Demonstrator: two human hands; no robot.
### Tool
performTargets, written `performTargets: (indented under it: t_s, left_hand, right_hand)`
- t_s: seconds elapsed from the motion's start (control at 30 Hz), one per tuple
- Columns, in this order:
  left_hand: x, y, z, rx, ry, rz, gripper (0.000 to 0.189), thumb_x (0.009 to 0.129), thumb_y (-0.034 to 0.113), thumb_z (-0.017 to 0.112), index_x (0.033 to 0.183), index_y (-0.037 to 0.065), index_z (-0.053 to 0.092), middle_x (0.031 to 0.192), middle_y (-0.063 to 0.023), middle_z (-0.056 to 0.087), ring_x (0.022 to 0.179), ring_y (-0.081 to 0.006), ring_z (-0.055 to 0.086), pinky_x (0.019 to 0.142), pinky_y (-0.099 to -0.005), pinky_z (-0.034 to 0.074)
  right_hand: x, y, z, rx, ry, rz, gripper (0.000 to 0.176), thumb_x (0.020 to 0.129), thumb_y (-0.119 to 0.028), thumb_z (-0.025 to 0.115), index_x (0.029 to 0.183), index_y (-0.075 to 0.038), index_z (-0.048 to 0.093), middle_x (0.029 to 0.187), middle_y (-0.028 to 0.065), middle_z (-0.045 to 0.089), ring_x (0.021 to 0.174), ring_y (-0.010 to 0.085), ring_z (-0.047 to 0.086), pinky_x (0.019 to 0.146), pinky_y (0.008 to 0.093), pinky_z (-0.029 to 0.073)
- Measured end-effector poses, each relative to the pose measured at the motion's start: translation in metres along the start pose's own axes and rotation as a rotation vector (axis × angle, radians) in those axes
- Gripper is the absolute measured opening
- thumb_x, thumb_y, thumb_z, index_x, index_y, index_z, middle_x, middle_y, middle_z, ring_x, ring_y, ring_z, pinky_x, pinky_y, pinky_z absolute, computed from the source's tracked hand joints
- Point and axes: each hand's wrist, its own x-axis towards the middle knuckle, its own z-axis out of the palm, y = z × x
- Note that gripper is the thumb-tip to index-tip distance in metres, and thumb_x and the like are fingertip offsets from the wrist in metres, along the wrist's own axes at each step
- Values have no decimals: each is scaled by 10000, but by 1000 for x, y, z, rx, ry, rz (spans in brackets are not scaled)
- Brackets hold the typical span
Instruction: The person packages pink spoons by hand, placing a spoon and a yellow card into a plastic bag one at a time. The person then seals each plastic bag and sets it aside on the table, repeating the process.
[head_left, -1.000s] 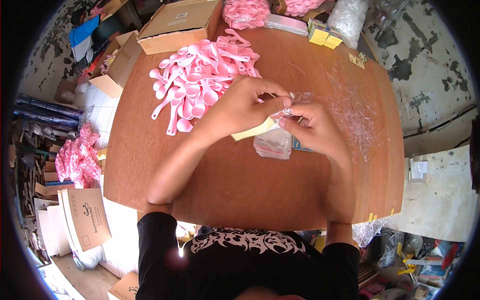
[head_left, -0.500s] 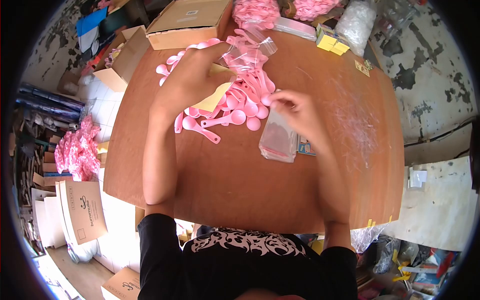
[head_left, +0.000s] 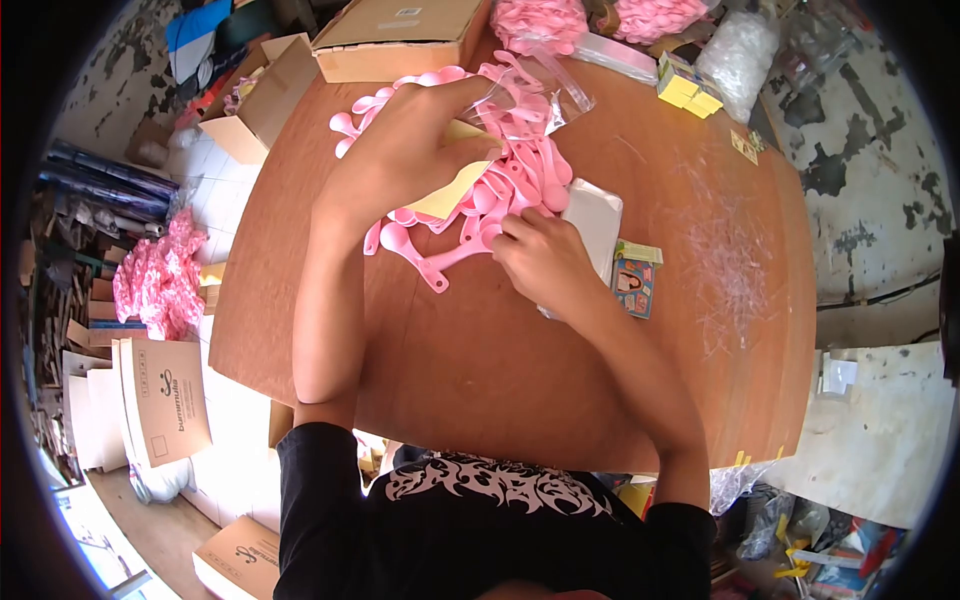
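Note:
A heap of pink plastic spoons point(head_left: 489, 197) with round bowls and holed handles lies on the brown table point(head_left: 450, 360). My left hand point(head_left: 415, 150) is over the heap's left side, closed on a yellow card point(head_left: 450, 195) and a clear plastic bag point(head_left: 505, 108); its fingertips are partly hidden. My right hand point(head_left: 545, 255) is at the near edge of the heap, fingers bent in and closed on a pink spoon point(head_left: 472, 246) by its bowl end. Another spoon point(head_left: 405, 247) lies just left of it. Beside my right hand is a stack of clear plastic sleeves point(head_left: 597, 220), partly covered by my wrist.
A small printed box point(head_left: 634, 285) lies right of the sleeves. Thin plastic strips point(head_left: 722, 260) are scattered at the table's right. Along the far edge stand a cardboard box point(head_left: 400, 45), bagged pink spoons point(head_left: 540, 22), yellow boxes point(head_left: 688, 88) and a white plastic bundle point(head_left: 740, 60).
My right hand has moved left and nearer, from beside the heap onto the spoon at its front edge. My left hand still holds the card and bag. The view has shifted slightly.

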Motion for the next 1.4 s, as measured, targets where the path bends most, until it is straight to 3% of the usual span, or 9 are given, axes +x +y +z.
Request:
performTargets:
  t_s: [0.13,0.6,0.67,0.73,0.87,0.93,1.07,1.17,1.4]
  left_hand:
    - [1,-6,2,26,13,68,336,829,155,756,1055,-45,609,927,-202,681,819,-319,666,732,-394,495]
    - [4,0,16,-93,-99,53,440,804,85,756,1202,-32,608,967,-177,706,861,-267,687,773,-361,514]
    - [6,-4,21,-109,-112,89,458,798,73,753,1215,-35,600,960,-183,708,860,-269,691,772,-361,514]
    - [7,-4,24,-143,-134,63,466,799,61,744,1229,-30,593,974,-190,708,873,-270,692,770,-360,514]
    - [7,9,25,-202,-224,-4,482,803,53,735,1249,-42,577,974,-200,707,856,-257,700,756,-347,517]
    - [7,6,34,-263,-178,107,478,809,51,731,1250,-49,575,927,-203,706,809,-250,700,729,-344,518]
    - [11,17,46,-312,-288,118,408,819,67,735,1182,-48,589,879,-190,698,752,-219,689,658,-347,508]
    - [11,29,50,-366,-370,92,349,826,73,740,1124,-31,590,860,-163,702,749,-188,688,650,-337,505]
    - [9,44,54,-476,-510,27,401,815,44,753,1169,-23,578,981,-140,718,894,-171,703,741,-305,522]
  right_hand:
    - [-23,-11,-23,244,-30,19,118,722,-136,744,790,-70,674,764,27,566,758,217,587,599,361,508]
    - [-15,-47,-11,132,-96,-233,61,734,-171,665,764,-126,638,764,2,614,838,165,610,677,337,464]
    - [-13,-46,-13,186,-192,-281,78,777,-191,657,756,-117,640,671,34,611,750,185,637,680,346,469]
    - [-6,-39,-39,250,-357,-231,77,761,-118,674,823,-87,641,751,18,652,818,183,633,729,345,479]
    - [-3,-8,-104,792,39,47,183,823,-2,703,1003,-13,669,917,91,708,849,215,684,720,369,534]
    - [-9,16,-123,836,363,30,383,838,64,674,1205,-4,592,1004,136,698,839,207,693,713,325,544]
    - [-26,33,-146,922,813,359,627,834,112,651,1393,10,383,997,144,687,830,174,695,705,254,550]
    - [-30,40,-154,760,1011,515,621,831,109,670,1380,9,398,966,142,690,821,158,689,700,248,546]
    - [-31,48,-142,826,1010,507,592,826,93,696,1348,11,430,913,119,697,855,144,681,739,244,543]
